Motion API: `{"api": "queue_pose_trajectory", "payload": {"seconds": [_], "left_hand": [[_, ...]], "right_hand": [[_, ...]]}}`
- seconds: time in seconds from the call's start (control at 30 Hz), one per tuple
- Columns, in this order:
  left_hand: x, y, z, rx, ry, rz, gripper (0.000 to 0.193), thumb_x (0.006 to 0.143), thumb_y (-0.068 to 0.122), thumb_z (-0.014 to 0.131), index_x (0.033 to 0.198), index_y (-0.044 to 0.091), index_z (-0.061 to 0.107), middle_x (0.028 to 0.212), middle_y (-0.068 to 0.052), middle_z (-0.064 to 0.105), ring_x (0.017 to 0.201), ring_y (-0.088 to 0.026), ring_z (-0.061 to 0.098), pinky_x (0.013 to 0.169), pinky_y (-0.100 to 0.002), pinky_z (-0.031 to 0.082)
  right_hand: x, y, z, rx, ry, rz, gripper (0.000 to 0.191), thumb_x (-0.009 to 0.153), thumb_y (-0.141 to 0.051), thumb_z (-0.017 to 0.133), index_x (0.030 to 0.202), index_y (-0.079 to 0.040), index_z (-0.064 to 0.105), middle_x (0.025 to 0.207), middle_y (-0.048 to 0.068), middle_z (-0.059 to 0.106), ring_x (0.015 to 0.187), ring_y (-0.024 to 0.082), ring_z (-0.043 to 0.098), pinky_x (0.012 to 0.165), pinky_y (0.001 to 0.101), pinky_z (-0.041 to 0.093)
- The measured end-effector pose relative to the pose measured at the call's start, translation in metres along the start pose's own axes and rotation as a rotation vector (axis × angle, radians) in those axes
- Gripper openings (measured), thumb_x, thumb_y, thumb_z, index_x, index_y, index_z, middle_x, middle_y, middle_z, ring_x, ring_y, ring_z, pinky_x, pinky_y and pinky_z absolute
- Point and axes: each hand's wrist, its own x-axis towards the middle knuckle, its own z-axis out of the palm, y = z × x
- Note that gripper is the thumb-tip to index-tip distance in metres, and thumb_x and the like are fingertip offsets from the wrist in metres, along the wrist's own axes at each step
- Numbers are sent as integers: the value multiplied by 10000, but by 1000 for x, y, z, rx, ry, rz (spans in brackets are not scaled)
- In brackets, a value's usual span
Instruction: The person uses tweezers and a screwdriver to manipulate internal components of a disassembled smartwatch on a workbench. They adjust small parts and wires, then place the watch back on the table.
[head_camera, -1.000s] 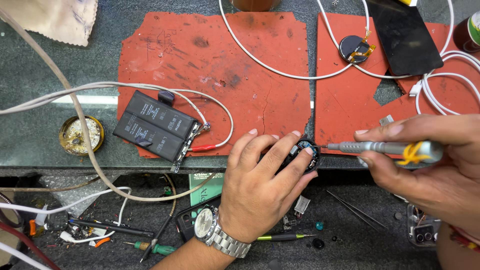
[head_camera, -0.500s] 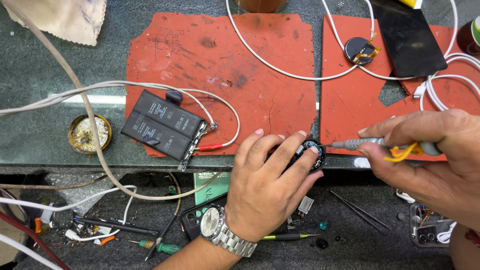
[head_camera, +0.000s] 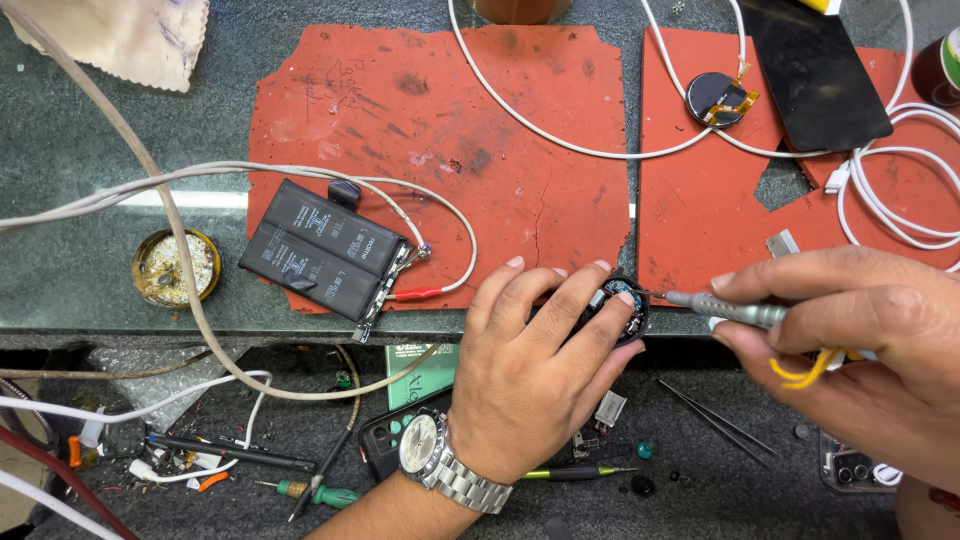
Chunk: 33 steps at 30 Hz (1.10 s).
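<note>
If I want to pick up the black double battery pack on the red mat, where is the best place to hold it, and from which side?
Hold the flat black double battery pack across its two long edges, coming from above. It lies flat and slanted on the red rubber mat, so those edges look free. Avoid the lower right end: the white cable and red clip join it there.

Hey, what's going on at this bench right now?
A person is working on a small round opened device at the front edge of a red mat. The left hand steadies the device, while the right hand holds a slim grey screwdriver with its tip at the device's inner parts. A black battery pack with attached wires lies to the left, and white cables lie across a second red mat.
</note>
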Motion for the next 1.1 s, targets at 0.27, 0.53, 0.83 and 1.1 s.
{"api": "queue_pose_trajectory", "payload": {"seconds": [0.27, 0.53, 0.83, 1.1], "left_hand": [[0, 0, 1, 1, 2, -5, 361, 925, 306, 800, 1229, 132, 708, 1333, -48, 628, 1193, -253, 562, 1149, -499, 394], [0, -1, 1, 12, 18, 7, 369, 919, 303, 808, 1228, 127, 709, 1332, -52, 629, 1198, -259, 553, 1139, -500, 397], [0, -1, 0, 6, 15, 1, 374, 911, 303, 810, 1225, 126, 711, 1341, -49, 630, 1199, -254, 554, 1135, -500, 401], [0, 0, 1, 5, 17, 2, 370, 918, 306, 810, 1227, 127, 710, 1337, -49, 629, 1199, -253, 555, 1141, -501, 400]], "right_hand": [[-1, 0, 4, 152, 81, -302, 238, 812, 32, 748, 802, -70, 532, 1004, 153, 698, 1080, 348, 749, 908, 434, 596], [5, -2, 1, 169, 88, -319, 232, 829, 10, 743, 820, -78, 528, 994, 160, 712, 1069, 321, 750, 917, 418, 589], [19, -2, -7, 109, 97, -125, 277, 799, -71, 823, 843, -99, 550, 940, 117, 760, 890, 196, 763, 773, 331, 589], [33, -6, -9, 49, 110, -89, 314, 771, -114, 873, 873, -62, 579, 878, 122, 754, 741, 151, 751, 626, 276, 548]]}}
